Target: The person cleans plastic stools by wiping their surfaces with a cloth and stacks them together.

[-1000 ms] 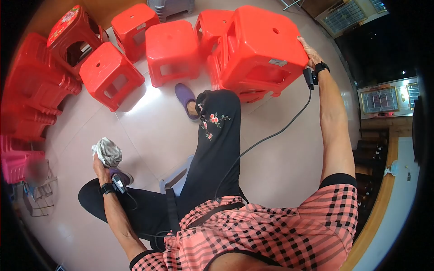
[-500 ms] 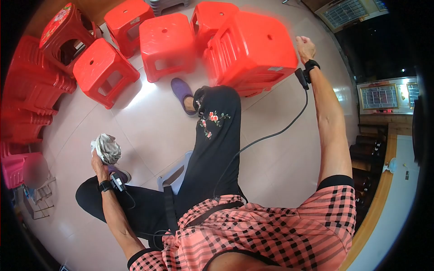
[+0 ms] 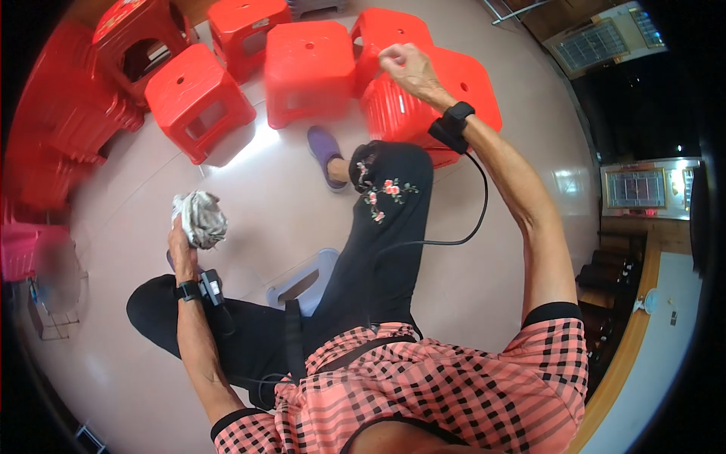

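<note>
My left hand (image 3: 180, 248) is closed around a crumpled grey-white cloth (image 3: 203, 219), held above the floor near my left knee. My right hand (image 3: 412, 69) is raised over the nearest stack of red plastic stools (image 3: 465, 87), hiding part of it. Its fingers are curled in, and nothing shows in them. A single red stool (image 3: 310, 57) stands just left of that hand, with another red stool (image 3: 393, 32) behind it. Farther left is a tilted-looking red stool (image 3: 185, 87).
More red stools (image 3: 57, 113) are stacked along the left edge, with a pink stool (image 3: 21, 246) below. A pale grey stool (image 3: 314, 276) is partly under me. A black cable (image 3: 446, 242) hangs from my right wrist. Dark bottles (image 3: 605, 272) line the right side.
My right hand has moved left, from beside the stool stack to above it. The left hand keeps hold of the cloth. The whole view has shifted slightly, and the stools appear farther right.
</note>
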`<state>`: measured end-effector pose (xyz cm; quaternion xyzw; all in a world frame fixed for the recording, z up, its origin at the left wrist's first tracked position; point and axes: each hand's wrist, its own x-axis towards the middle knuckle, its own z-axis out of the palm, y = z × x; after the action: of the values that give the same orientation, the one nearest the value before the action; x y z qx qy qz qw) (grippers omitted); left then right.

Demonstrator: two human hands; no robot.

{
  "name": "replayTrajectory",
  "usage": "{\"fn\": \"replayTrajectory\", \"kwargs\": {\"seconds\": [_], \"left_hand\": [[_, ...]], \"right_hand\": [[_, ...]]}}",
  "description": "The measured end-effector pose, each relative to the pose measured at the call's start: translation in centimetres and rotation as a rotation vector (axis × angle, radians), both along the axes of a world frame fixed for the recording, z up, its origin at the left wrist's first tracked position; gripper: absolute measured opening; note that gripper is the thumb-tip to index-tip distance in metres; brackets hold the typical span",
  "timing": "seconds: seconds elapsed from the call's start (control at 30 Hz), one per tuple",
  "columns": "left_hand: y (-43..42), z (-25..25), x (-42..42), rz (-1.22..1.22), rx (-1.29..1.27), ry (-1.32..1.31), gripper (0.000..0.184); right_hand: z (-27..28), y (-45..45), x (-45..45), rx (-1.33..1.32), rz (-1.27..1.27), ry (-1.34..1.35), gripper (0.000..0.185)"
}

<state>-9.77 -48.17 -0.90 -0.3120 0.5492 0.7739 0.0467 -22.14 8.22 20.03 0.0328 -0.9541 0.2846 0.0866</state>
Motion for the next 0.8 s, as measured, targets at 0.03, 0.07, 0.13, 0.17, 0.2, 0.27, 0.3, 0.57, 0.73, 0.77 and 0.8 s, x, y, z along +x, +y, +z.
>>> {"fn": "replayTrajectory", "kwargs": {"seconds": [0.03,0.07,0.13,0.17,0.2,0.27,0.3,0.57,0.73,0.77,0.8], "left_hand": [[0.8,0.6,-0.1,-0.014,0.004,0.004,0.049],[1.5,1.4,-0.1,-0.026,0.007,0.006,0.048],[2.4,1.6,0.1,-0.045,0.03,-0.002,0.046],[2.7,1.0,-0.2,-0.066,0.018,-0.038,0.045],[2.7,2.1,-0.4,-0.083,0.016,-0.055,0.045],[4.2,2.2,0.0,-0.139,-0.003,-0.025,0.041],[4.9,2.9,-0.1,-0.152,0.021,-0.063,0.041],[11.8,9.4,0.5,-0.446,0.263,-0.019,0.064],[14.5,10.7,-0.6,-0.77,-0.286,0.014,0.069],[15.1,10.8,-1.0,-0.709,-0.328,0.066,0.073],[15.5,10.3,-1.7,-0.685,-0.27,0.051,0.073]], "right_hand": [[0.3,-2.5,-0.2,-0.027,0.069,-0.104,0.03],[-0.4,-4.7,-0.7,-0.048,0.129,-0.19,0.03],[-1.9,-8.9,-1.4,-0.082,0.24,-0.362,0.031],[-2.6,-11.2,-1.2,-0.1,0.337,-0.398,0.033],[-2.3,-14.7,-1.0,-0.119,0.438,-0.43,0.036],[-9.8,-19.0,-1.3,-0.059,0.634,-0.255,0.054],[-8.9,-21.8,0.1,-0.18,0.587,-0.497,0.064],[-12.9,-28.8,9.9,-0.934,0.431,-0.853,0.077],[-11.2,-24.7,8.7,-1.048,0.257,-0.854,0.058],[-11.5,-23.6,8.1,-1.037,0.22,-0.781,0.052],[-11.4,-22.4,7.3,-1.041,0.17,-0.73,0.051]]}}
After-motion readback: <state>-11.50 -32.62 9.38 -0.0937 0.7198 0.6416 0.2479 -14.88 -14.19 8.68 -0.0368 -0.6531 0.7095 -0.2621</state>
